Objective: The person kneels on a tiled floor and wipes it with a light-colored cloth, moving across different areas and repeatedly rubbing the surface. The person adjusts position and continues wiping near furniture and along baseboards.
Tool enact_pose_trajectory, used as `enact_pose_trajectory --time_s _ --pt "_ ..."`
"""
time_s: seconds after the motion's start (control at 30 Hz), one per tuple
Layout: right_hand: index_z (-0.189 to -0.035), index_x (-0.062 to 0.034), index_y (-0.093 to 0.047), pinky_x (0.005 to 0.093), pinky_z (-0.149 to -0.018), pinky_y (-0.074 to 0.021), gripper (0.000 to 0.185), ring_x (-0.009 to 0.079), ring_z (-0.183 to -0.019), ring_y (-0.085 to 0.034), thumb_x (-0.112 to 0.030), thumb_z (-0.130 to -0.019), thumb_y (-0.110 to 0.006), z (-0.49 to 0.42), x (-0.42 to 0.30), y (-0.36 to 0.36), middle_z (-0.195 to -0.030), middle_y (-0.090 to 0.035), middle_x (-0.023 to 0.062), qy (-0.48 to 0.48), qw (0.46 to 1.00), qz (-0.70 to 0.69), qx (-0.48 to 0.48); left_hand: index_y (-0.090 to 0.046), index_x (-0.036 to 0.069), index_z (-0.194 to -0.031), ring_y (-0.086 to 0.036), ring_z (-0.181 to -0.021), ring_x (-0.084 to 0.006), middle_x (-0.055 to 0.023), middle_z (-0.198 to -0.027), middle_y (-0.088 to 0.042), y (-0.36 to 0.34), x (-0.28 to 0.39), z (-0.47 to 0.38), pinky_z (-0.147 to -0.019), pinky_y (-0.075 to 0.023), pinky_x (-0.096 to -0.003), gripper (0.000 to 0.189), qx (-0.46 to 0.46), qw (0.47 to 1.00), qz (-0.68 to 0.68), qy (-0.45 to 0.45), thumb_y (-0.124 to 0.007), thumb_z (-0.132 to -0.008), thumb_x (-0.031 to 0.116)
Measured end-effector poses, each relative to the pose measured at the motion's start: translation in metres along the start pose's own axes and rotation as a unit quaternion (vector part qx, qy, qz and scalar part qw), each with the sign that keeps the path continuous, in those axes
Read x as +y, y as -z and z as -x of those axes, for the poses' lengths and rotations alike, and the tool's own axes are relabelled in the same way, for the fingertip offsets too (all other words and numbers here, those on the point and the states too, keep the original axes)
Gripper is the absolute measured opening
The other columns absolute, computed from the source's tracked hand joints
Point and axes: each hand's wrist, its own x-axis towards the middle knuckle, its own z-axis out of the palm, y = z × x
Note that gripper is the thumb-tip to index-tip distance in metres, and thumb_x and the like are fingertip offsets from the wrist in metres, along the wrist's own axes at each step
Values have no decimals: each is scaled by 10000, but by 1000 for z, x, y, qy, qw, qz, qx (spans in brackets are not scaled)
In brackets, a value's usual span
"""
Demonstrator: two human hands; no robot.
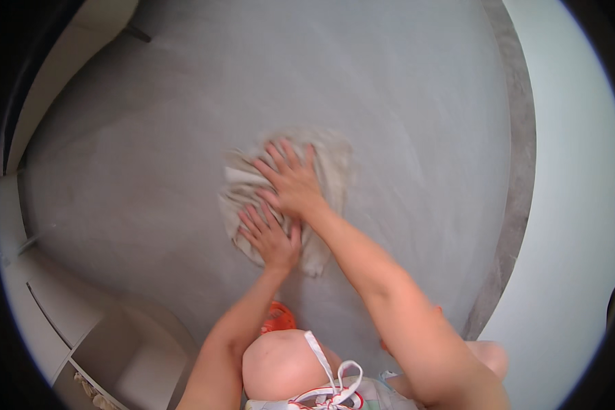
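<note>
A crumpled beige cloth [334, 164] lies spread on the grey floor [410, 113], with folds bunched up on its left side. My right hand [293, 184] presses palm-down on the upper part of the cloth, its fingers spread. Lower and slightly to the left, my left hand [270, 240] also rests flat on the fabric with its fingers apart. The cloth's outer edge looks blurred. Whatever lies beneath the cloth is hidden.
A grey baseboard [520, 154] curves along the white wall [569, 179] at right. At lower left stands a pale cabinet with an open compartment [133, 353]. A beige piece of furniture [87, 41] with a dark leg is at upper left. An orange shoe [281, 316] shows by my knee.
</note>
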Motion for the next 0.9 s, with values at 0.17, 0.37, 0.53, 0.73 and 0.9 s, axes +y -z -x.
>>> enact_pose_trajectory --time_s 0.17,0.37,0.53,0.73,0.9 --pt "-1468 -255 -412 647 -1158 7 631 286 -1498 -100 -529 -908 -513 -3 49 15 -1602 -227 52 -19 999 3 -43 -214 36 -1527 -7 -1468 -465 -265 -1588 -90 -16 41 -26 -1140 -29 -626 884 36 997 -55 -39 -569 -873 513" --pt "-1476 -270 -400 643 -1153 -43 644 296 -1484 -152 -517 -895 -529 53 132 106 -1596 -239 62 -143 988 61 27 -256 41 -1517 -24 -1468 -463 -249 -1587 -119 -15 146 -37 -1129 -43 -646 862 -78 979 -59 -181 -564 -874 525" --pt "-1461 -245 -420 645 -1141 -76 622 314 -1475 -170 -451 -891 -563 192 195 171 -1575 -272 94 -201 971 122 35 -307 67 -1505 -60 -1474 -446 -237 -1589 -145 -41 232 24 -1123 -63 -657 843 -92 939 55 -328 -576 -862 542" --pt "-1432 -241 -460 670 -1117 -89 640 350 -1463 -186 -430 -838 -608 357 152 181 -1555 -292 118 -282 952 112 32 -391 129 -1476 -134 -1478 -389 -170 -1585 -220 -45 240 158 -1115 -109 -651 806 -191 895 29 -403 -574 -841 591" --pt "-1409 -250 -482 685 -1103 -114 646 333 -1466 -183 -429 -807 -636 366 153 148 -1550 -304 94 -261 961 91 11 -343 71 -1491 -116 -1486 -371 -173 -1580 -220 -62 225 183 -1132 -79 -624 890 -161 910 -7 -382 -578 -825 613"
